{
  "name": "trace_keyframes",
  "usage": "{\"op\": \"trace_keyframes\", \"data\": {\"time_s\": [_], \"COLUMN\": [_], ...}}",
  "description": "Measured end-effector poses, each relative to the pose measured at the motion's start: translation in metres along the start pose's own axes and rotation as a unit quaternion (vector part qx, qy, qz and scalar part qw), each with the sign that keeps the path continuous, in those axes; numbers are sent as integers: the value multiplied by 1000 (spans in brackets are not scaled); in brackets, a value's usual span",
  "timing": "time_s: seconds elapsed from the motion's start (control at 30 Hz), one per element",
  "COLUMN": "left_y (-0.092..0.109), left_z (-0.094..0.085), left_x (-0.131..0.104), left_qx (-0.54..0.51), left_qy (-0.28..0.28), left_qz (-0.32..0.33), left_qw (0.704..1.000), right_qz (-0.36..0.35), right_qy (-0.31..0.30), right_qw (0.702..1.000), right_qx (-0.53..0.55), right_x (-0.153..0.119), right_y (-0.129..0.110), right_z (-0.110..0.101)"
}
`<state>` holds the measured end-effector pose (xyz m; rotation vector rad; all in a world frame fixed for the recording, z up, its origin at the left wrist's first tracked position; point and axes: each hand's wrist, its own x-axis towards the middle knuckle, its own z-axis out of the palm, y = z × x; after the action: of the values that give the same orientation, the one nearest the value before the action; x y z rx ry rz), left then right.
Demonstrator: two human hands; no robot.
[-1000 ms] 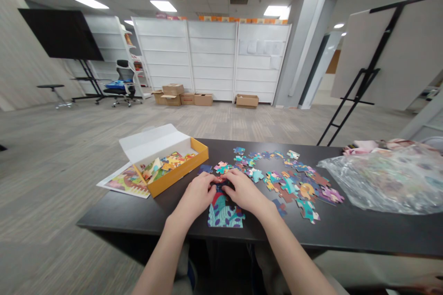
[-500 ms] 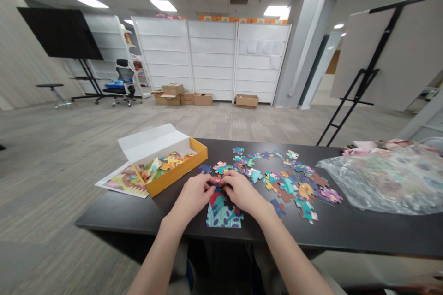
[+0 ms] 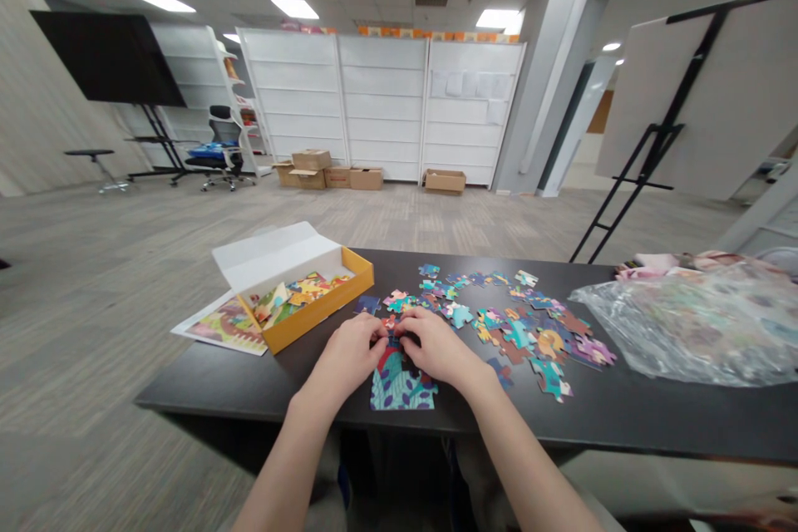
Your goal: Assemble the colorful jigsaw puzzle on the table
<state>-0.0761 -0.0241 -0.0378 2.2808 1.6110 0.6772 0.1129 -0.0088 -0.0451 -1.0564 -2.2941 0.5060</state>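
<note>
A small joined block of jigsaw pieces (image 3: 402, 386) lies near the front edge of the black table (image 3: 623, 416). My left hand (image 3: 349, 356) and my right hand (image 3: 436, 345) rest side by side on its far end, fingertips pressed down on a dark piece between them that is mostly hidden. Loose colourful pieces (image 3: 524, 324) are scattered to the right of my hands. More pieces lie in the open yellow box (image 3: 315, 312) at the left.
A picture sheet (image 3: 218, 324) lies under the box at the table's left corner. A crumpled clear plastic bag (image 3: 698, 324) covers the right end. Beyond the table are carpet, cardboard boxes (image 3: 327, 170), white shelving, an office chair (image 3: 221, 150) and a black easel (image 3: 648, 150).
Both hands stay pressed on the same spot of the joined block; only a slight shift of the view to the right.
</note>
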Motion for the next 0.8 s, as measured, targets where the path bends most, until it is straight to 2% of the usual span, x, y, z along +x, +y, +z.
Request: {"op": "trace_keyframes", "data": {"time_s": [0.17,0.4,0.53,0.8], "left_y": [-2,-10,-9,-5], "left_z": [1,-9,-13,-15], "left_x": [3,-9,-14,-16], "left_qx": [7,-25,-12,36], "left_qy": [-10,-35,-51,-46], "left_qz": [-4,29,0,-37], "left_qw": [1000,999,999,998], "right_qz": [-8,-1,-5,-6], "right_qy": [-6,-17,-21,-26], "right_qw": [1000,1000,1000,999], "right_qx": [6,4,22,37], "right_x": [0,1,1,1], "right_y": [3,7,4,-1], "right_z": [0,1,0,-1]}}
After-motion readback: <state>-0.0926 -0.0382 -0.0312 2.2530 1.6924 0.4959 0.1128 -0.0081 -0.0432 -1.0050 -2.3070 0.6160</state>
